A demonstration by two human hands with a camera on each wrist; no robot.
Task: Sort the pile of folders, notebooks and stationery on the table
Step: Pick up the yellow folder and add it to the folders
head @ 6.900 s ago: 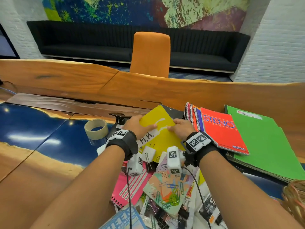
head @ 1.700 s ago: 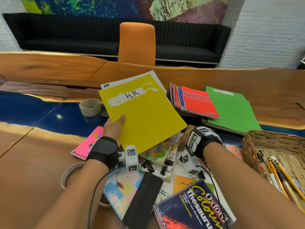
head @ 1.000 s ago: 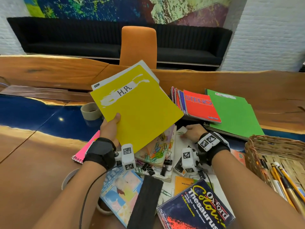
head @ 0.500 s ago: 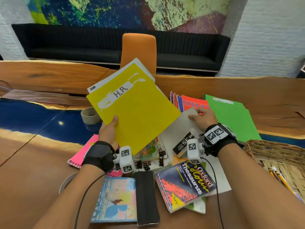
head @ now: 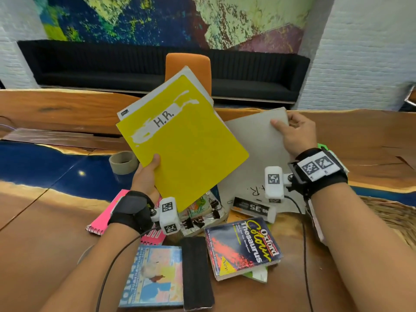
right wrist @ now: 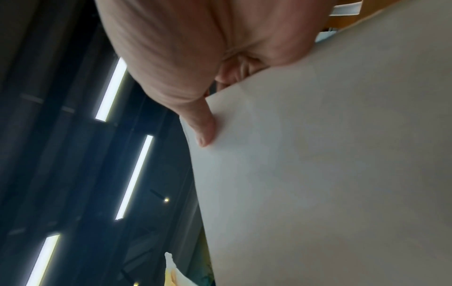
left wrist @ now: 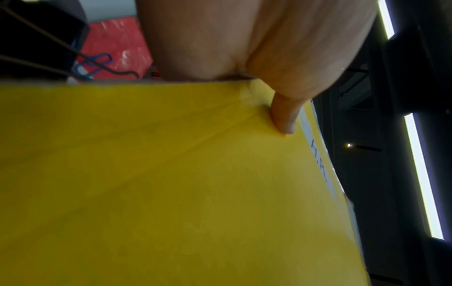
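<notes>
Two hands aloft, left hand [head: 146,179] gripping yellow folder [head: 186,143] edge, right hand [head: 295,134] grey folder [head: 254,154] corner.

The yellow folder [head: 184,143] is matt card, its label patch torn rough and white. The grey folder [head: 254,154] looks like dull, smooth paperboard. The tabletop [head: 45,212] is polished wood with glossy blue resin. The thesaurus [head: 243,246] cover shines; the basket [head: 391,215] is woven wicker.

I see both forearms bare, no sleeves. My left hand [head: 146,176] wears a black wrist strap; my right hand [head: 295,134] wears one topped with two square black-and-white markers. Each carries a white tagged camera block trailing a thin black cable.
</notes>
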